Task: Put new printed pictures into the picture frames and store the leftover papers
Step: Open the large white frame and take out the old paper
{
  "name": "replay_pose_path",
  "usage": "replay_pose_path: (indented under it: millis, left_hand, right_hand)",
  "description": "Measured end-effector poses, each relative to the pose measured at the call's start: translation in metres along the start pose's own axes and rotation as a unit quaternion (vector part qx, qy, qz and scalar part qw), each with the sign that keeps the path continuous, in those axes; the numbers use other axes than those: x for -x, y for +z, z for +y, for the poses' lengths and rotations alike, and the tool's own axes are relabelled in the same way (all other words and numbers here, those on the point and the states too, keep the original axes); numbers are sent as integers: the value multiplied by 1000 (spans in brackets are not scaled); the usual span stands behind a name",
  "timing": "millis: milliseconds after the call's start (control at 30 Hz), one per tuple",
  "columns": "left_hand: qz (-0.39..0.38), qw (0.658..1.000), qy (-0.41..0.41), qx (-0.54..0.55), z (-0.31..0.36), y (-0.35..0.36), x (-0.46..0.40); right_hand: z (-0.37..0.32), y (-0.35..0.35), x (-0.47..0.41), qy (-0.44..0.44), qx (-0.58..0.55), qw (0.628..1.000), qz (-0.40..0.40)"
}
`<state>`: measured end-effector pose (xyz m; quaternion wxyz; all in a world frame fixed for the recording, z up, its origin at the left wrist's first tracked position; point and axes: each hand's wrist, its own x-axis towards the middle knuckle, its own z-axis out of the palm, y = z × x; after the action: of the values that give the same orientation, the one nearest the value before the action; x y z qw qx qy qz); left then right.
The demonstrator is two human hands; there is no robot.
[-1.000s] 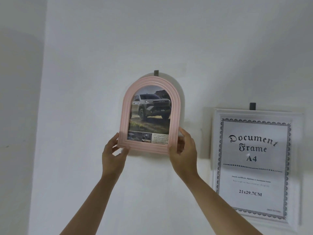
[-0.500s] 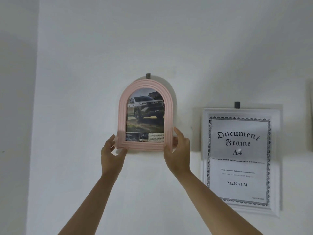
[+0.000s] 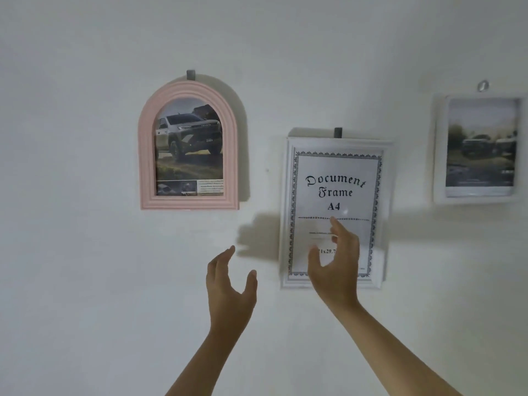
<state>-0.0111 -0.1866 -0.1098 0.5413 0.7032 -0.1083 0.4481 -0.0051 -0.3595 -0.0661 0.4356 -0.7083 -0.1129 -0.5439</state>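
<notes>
Both hands have let go of the pink arched frame [image 3: 188, 144], which hangs filled. Left hand [image 3: 230, 287] and right hand [image 3: 334, 267] are open, empty, near the white document frame [image 3: 335, 212], seemingly not yet refilled.

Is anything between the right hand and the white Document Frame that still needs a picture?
Nothing visible. The right hand is open and raised in front of the lower part of the white document frame, holding nothing. The left hand is also open, off to the frame's left over bare wall.
</notes>
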Motion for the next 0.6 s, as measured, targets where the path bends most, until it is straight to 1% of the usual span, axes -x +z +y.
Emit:
replay_pose_path:
  millis: [133,200,267,433,500,600]
  left_hand:
    - [-81,996,28,29,1,33,17]
    - [-91,995,33,35,3,47,21]
    - [-83,995,22,42,5,59,23]
    - [-58,997,-20,43,6,76,26]
    - [-51,997,-41,46,8,78,25]
    - [-52,995,-59,68,13,74,23]
  right_hand:
    - [46,-47,-6,82,71,992,61]
    - [65,-65,-8,156,84,983,54]
    - [77,-76,-8,210,77,975,16]
    - [81,-80,-2,199,36,977,-68]
    - [77,-80,-2,196,28,978,-73]
    - [69,-83,-2,195,15,979,-51]
